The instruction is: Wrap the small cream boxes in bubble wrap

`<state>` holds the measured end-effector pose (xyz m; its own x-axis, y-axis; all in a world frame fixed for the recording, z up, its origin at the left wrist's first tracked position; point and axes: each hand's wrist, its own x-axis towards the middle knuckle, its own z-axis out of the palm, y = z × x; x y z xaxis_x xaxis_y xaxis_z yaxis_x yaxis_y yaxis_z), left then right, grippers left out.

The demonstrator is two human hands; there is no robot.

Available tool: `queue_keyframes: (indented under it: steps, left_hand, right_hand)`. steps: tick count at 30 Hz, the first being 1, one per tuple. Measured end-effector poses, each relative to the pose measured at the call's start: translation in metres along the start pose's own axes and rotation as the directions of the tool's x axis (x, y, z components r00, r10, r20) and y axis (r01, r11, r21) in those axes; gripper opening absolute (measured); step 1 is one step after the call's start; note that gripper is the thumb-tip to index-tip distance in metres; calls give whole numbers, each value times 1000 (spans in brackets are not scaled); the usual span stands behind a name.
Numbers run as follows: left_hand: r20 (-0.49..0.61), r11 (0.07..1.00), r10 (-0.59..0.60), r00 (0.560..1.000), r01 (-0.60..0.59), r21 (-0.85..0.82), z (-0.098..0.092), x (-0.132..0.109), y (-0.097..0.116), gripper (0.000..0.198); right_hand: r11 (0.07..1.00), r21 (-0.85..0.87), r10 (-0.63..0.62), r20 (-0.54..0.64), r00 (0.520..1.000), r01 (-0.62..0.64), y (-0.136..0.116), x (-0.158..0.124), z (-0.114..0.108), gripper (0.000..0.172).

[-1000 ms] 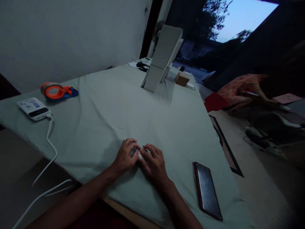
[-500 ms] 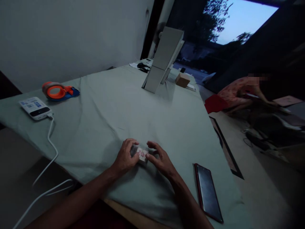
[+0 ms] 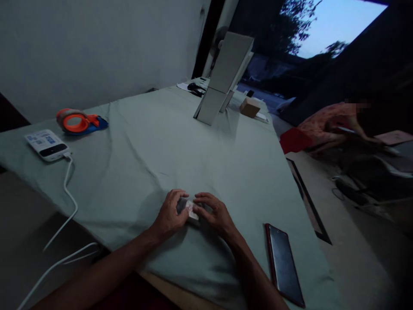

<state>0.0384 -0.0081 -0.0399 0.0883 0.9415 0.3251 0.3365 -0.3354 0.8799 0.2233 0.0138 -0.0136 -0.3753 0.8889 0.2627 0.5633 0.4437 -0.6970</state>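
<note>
Between my hands, low over the near part of the cloth-covered table (image 3: 206, 163), is a small block that looks like a deck of cards (image 3: 191, 209), with a white top and reddish print. My left hand (image 3: 172, 212) curls around its left end, thumb on the near side and fingers on the far side. At the other end my right hand (image 3: 214, 212) closes in, its thumb over the printed top and its fingers bent along the far right. Both hands cover much of the deck.
To the right lies a phone (image 3: 284, 263). On the left are an orange-and-blue tape dispenser (image 3: 80, 122) and a white power bank (image 3: 47, 145) with a cable (image 3: 69, 193). Tall white boxes (image 3: 222, 77) and a small brown box (image 3: 249, 107) stand farther back. Another person (image 3: 329, 125) bends down at the right.
My right hand has moved left onto the deck, its thumb now covering more of the printed top. My left hand has stayed almost still. The view has shifted slightly.
</note>
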Motion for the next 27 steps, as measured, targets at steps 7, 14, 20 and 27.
queue_keyframes:
  steps: [7, 14, 20, 27]
  left_hand:
    - [7, 1000, -12, 1000, 12, -7, -1, 0, 3, 38]
    - [25, 999, -33, 999, 33, -7, -4, 0, 7, 40]
    - [31, 995, 38, 999, -41, 94, 3, -4, 2, 52]
    - [59, 996, 66, 996, -69, 51, 1, -7, 7, 57]
  right_hand:
    - [961, 188, 225, -117, 967, -201, -5, 12, 7, 24]
    - [918, 269, 307, -11, 952, -293, -4, 11, 1, 26]
    - [912, 257, 333, -4, 943, -320, -5, 15, 8, 20]
    - [920, 266, 339, -161, 927, -290, -18, 16, 8, 24]
